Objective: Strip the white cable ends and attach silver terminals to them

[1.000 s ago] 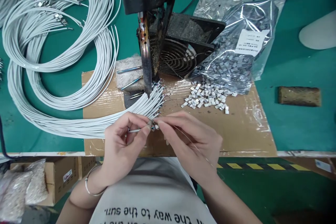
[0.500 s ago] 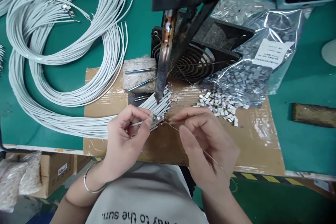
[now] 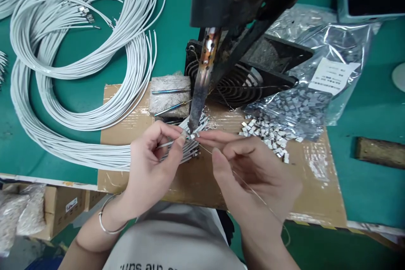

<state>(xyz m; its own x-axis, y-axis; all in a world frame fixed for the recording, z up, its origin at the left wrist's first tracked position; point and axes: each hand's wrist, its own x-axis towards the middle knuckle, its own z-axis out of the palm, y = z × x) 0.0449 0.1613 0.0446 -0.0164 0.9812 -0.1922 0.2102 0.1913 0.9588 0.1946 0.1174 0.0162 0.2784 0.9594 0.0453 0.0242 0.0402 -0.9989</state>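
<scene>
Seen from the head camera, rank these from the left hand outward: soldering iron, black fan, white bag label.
1. Soldering iron, its tip just above the left hand.
2. Black fan, farther back and right.
3. White label, far right on the plastic bag.

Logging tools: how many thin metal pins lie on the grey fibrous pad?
2. One thin metal pin lies across the grey fibrous pad; one slants below it. Others may be hidden.
</scene>
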